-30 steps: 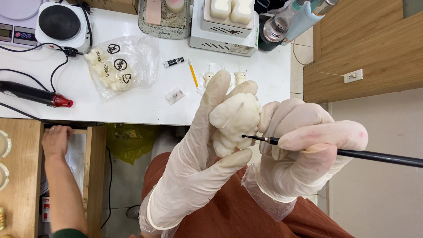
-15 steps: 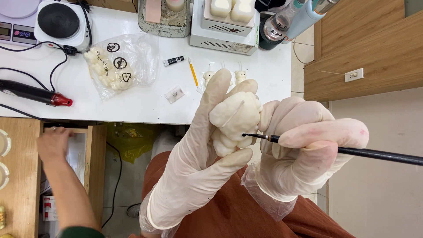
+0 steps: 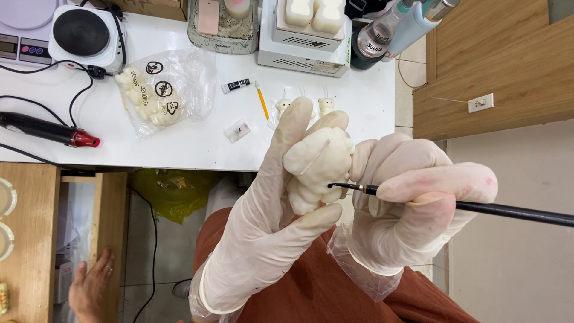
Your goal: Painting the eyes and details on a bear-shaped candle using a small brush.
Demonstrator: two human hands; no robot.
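White tabletop [image 3: 197, 146] beyond the knees carries a plastic bag of cream figurines [image 3: 160, 93], a hotplate [image 3: 81, 33] and a red-tipped heat tool [image 3: 48, 130]. Above the lap, the gloved left hand [image 3: 269, 239] is closed around a cream bear-shaped candle [image 3: 317, 167], while the gloved right hand [image 3: 412, 215] pinches a fine black paintbrush [image 3: 478, 207], tip touching the figure's face. With the candle held in the air, a small tremor could smear the dot, and a bare hand [image 3: 89, 290] at the lower left might jog things.

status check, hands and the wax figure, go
Left hand grips white bear-shaped candle. Right hand holds fine brush, tip on the candle's face. Nothing between them; another person's hand low left, well apart.
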